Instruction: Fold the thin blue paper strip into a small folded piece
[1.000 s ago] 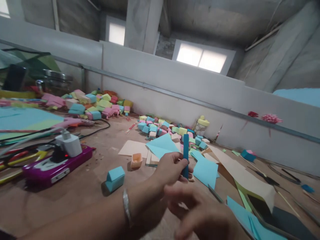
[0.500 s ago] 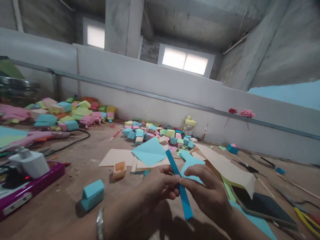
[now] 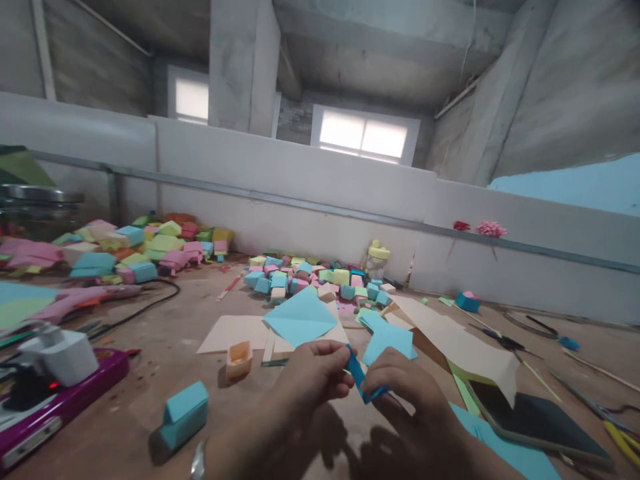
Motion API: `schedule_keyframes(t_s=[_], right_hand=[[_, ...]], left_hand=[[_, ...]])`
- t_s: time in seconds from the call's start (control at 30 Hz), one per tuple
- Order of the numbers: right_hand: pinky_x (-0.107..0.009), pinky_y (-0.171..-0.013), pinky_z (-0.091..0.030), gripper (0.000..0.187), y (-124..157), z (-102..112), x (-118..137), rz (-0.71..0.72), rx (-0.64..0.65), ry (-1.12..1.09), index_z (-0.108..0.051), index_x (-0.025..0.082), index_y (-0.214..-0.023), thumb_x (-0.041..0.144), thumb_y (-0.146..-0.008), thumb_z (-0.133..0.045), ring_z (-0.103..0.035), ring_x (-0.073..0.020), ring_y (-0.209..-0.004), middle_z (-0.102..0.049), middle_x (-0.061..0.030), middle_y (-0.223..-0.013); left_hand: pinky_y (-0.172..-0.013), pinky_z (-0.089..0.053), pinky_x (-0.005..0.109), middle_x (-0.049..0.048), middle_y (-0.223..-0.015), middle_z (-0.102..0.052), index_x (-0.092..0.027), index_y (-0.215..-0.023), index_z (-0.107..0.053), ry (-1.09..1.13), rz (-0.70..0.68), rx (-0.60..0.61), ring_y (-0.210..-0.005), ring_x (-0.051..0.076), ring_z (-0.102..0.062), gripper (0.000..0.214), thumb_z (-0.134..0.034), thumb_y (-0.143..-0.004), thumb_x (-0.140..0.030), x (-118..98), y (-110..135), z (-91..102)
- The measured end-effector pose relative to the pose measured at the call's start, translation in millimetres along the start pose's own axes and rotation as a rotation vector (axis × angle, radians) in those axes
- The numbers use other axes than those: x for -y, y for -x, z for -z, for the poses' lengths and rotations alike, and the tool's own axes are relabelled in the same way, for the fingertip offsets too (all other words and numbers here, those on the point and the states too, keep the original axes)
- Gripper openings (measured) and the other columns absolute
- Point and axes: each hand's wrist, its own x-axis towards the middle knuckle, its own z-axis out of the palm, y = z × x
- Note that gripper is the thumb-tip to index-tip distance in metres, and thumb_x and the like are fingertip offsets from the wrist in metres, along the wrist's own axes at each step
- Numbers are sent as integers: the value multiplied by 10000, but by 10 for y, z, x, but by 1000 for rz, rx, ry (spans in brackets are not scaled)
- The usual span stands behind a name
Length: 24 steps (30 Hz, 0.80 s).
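Observation:
Both hands meet low in the middle of the view over the brown work surface (image 3: 150, 360). My left hand (image 3: 313, 380) and my right hand (image 3: 405, 390) pinch a narrow blue paper strip (image 3: 359, 381) between their fingertips. The strip is bent into a short fold between the two hands. Just beyond them lies a light blue paper square (image 3: 300, 319) on a beige sheet (image 3: 233, 332). A small orange paper box (image 3: 239, 357) stands to the left of my hands.
A folded blue paper box (image 3: 183, 413) lies at lower left. Several coloured paper boxes are piled at the far wall (image 3: 310, 273) and at far left (image 3: 145, 243). A purple power strip (image 3: 55, 400) with a white plug sits left. A dark tablet (image 3: 530, 417) and scissors (image 3: 505, 340) lie right.
My right hand came up and joined the left on the strip. The strip, held upright before, then slanted long, is now bent short between both hands. The view shifted right.

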Motion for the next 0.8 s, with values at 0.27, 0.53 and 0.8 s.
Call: schedule_keyframes(t_s=[0.27,0.53,0.8], right_hand=[[-288,-667,-399,302,-26,-14,-57,-247,-89,97,-480,189,-637,300,-910,-411,-474,-155,-742,-437,-22,-763],[-314,-581,-334,249,16,-41,-125,-278,-73,305,-506,196,-666,277,-886,-420,-446,-163,-609,-512,-23,-629],[-301,-561,-303,231,19,2,-155,-213,-3,410,-420,189,-622,188,-853,-404,-410,-157,-611,-479,-27,-625]], left_hand=[[-622,-529,257,-29,-682,-638,-117,-800,-612,0,-15,1,-603,92,-613,122,-586,-844,-227,-39,-27,-31],[-719,-551,299,7,-637,-693,-125,-718,-671,49,-63,13,-627,130,-662,183,-729,-698,-298,-35,-24,-56],[-759,-551,280,63,-722,-730,-137,-783,-727,38,-95,28,-714,160,-669,223,-767,-599,-256,-36,23,-42]])
